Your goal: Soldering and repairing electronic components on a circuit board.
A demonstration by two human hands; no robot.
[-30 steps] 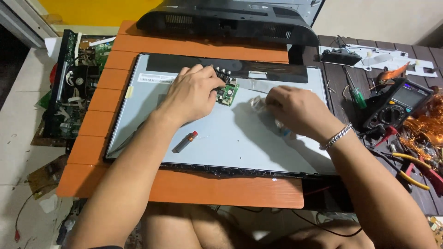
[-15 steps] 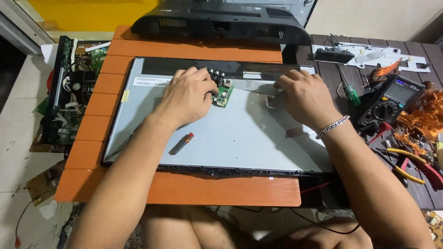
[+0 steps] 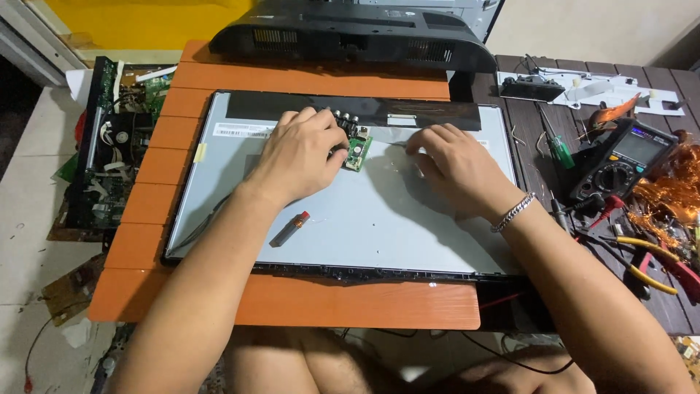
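Note:
A large grey display panel [image 3: 364,226] lies flat on an orange table [image 3: 306,299], with a black strip [image 3: 306,108] along its far edge. My left hand [image 3: 299,155] covers and grips a small green circuit board [image 3: 358,152] at the panel's upper middle. My right hand [image 3: 458,166] rests fingers-down on the panel just right of the board, its fingertips curled by a thin flat cable [image 3: 394,144]. What the fingers hold, if anything, is hidden. A small grey cylinder with a red tip [image 3: 289,228] lies on the panel below my left wrist.
A black monitor housing [image 3: 350,36] stands at the far edge. On the dark table to the right lie a multimeter [image 3: 620,157], a green screwdriver [image 3: 558,151], yellow-handled pliers [image 3: 645,266] and orange tape [image 3: 674,191]. Bare circuit boards [image 3: 109,146] sit at the left.
My right hand moved up and left across the panel, from its right middle to just beside the green board. My left hand stayed on the board.

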